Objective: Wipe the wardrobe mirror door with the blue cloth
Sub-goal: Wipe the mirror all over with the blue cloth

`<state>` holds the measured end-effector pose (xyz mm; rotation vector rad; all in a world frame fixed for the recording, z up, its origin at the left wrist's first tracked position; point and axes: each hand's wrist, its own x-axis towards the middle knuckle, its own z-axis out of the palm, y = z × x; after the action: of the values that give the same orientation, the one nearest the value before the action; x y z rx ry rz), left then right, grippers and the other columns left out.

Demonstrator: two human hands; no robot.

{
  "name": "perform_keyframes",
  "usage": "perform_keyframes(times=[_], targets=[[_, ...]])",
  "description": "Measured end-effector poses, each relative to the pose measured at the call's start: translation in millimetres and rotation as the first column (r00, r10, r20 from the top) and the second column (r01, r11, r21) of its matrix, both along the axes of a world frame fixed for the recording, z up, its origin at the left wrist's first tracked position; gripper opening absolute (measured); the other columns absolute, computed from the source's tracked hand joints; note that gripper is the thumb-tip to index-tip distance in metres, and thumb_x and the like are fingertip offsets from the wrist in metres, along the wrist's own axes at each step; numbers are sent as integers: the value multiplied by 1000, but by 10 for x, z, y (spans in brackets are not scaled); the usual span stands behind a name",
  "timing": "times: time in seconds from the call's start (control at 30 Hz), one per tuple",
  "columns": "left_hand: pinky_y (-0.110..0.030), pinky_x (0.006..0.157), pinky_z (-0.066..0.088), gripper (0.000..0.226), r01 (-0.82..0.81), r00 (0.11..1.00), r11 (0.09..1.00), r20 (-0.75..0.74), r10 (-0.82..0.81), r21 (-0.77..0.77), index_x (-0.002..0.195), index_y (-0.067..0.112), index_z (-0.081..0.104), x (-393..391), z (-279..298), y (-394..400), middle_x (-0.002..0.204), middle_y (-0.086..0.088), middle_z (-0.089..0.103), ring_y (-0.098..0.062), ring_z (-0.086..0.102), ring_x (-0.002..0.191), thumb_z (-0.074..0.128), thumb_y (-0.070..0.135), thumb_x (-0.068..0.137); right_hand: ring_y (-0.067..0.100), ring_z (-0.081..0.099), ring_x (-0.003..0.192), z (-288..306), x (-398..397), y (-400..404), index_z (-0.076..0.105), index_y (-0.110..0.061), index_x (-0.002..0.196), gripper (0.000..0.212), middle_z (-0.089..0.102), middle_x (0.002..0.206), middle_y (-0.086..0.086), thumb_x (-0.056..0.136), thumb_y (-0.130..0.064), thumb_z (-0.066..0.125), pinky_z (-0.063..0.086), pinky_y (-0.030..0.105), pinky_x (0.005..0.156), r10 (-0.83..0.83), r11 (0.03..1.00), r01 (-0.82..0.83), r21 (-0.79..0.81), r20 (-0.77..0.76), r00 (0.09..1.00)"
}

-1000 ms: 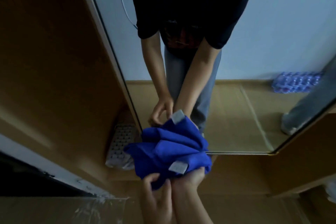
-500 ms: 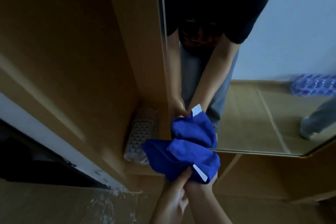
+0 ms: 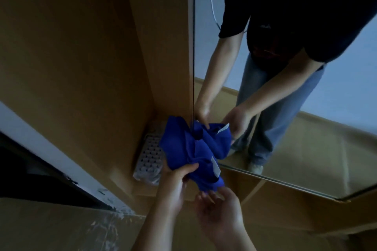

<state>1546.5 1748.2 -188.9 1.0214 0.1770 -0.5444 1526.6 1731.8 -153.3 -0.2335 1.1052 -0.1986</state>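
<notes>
A crumpled blue cloth (image 3: 183,149) with a white label hangs in front of the lower left corner of the wardrobe mirror door (image 3: 336,128). My left hand (image 3: 175,181) pinches the cloth's lower left part from below. My right hand (image 3: 220,208) sits under the cloth's bottom tip with fingers spread, palm up, just touching or just below the fabric. The mirror reflects the cloth, both arms and a person in a dark shirt and jeans.
A wooden wardrobe panel (image 3: 81,47) fills the left. A white perforated slipper (image 3: 150,159) lies on the floor in the corner beside the mirror edge. The wooden base (image 3: 275,210) runs below the mirror. A dark gap (image 3: 30,169) opens at the lower left.
The view has swung left, so the mirror edge now stands right of centre. My right hand has let go of the cloth bundle and opened beneath it; my left hand now pinches the cloth.
</notes>
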Motion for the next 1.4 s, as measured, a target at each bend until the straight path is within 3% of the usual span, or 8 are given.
perform_keyframes(times=[0.1, 0.2, 0.37, 0.47, 0.73, 1.03, 1.23, 1.4], targets=[[-33, 71, 50, 78, -36, 996, 999, -83, 34, -27, 128, 9, 51, 50, -55, 48, 117, -13, 65, -30, 62, 100, 68, -8, 54, 19, 40, 55, -117, -622, -569, 41, -10, 68, 20, 39, 64, 7, 88, -9, 40, 35, 26, 53, -70, 994, 75, 83, -57, 996], [-28, 56, 52, 28, -71, 982, 986, -185, 42, -148, 107, 3, 60, 120, -65, 69, 76, -9, 70, -21, 65, 70, 50, -2, 81, 10, 45, 51, -251, -579, -719, 36, -17, 62, 32, 39, 62, 3, 90, -3, 41, 36, 17, 50, -177, 984, 175, -36, -70, 982], [-39, 70, 49, 26, -37, 989, 962, -149, -4, -271, 103, 12, 63, 245, 14, 26, 80, -8, 70, -27, 63, 80, 44, 19, 87, 32, 54, 112, -29, -523, -704, 52, 3, 119, 29, 55, 117, 21, 92, -1, 42, 43, 34, 85, 133, 933, -126, -338, -2, 991], [-37, 67, 52, 47, 99, 986, 952, -98, -132, -289, 103, 8, 67, 375, 148, 24, 90, -12, 67, -29, 64, 77, 71, 28, 61, 30, 61, 83, 264, -453, -554, 63, 2, 81, 22, 65, 94, 23, 89, 6, 43, 47, 33, 71, 264, 833, -212, -511, 30, 964], [-44, 83, 36, 77, 172, 984, 970, -17, -178, -173, 118, 0, 55, 398, 693, -50, 105, -21, 48, -35, 44, 95, 69, 31, 49, 9, 60, 60, 1095, -497, -503, 63, -10, 72, 22, 64, 67, 4, 88, 2, 53, 50, 22, 56, 487, 196, -144, -970, -31, 873], [-23, 49, 44, 20, 235, 954, 962, 222, -201, -141, 68, 10, 42, 347, 1740, -34, 55, -4, 46, -14, 49, 48, 52, 26, 61, 7, 57, 78, 1623, -448, -422, 64, -15, 95, 28, 59, 87, -7, 81, -23, 42, 48, 18, 70, 272, -600, 44, -799, -152, 950], [-26, 54, 47, 26, 303, 892, 946, 385, -238, -117, 75, 8, 55, 190, 2557, 50, 61, -7, 54, -17, 57, 54, 49, 29, 61, 18, 50, 84, 2091, -473, -341, 56, -8, 108, 30, 57, 99, 7, 81, -19, 49, 41, 24, 78, 137, -775, 89, -625, -29, 990], [-36, 63, 44, 59, 115, 818, 993, 568, -90, -8, 98, 6, 49, 148, 3059, 86, 75, -11, 52, -23, 53, 65, 62, 41, 53, 18, 48, 87, 2490, -470, -366, 61, -2, 107, 32, 51, 105, 8, 81, -12, 46, 45, 25, 76, 53, -842, 89, -532, 84, 995]])
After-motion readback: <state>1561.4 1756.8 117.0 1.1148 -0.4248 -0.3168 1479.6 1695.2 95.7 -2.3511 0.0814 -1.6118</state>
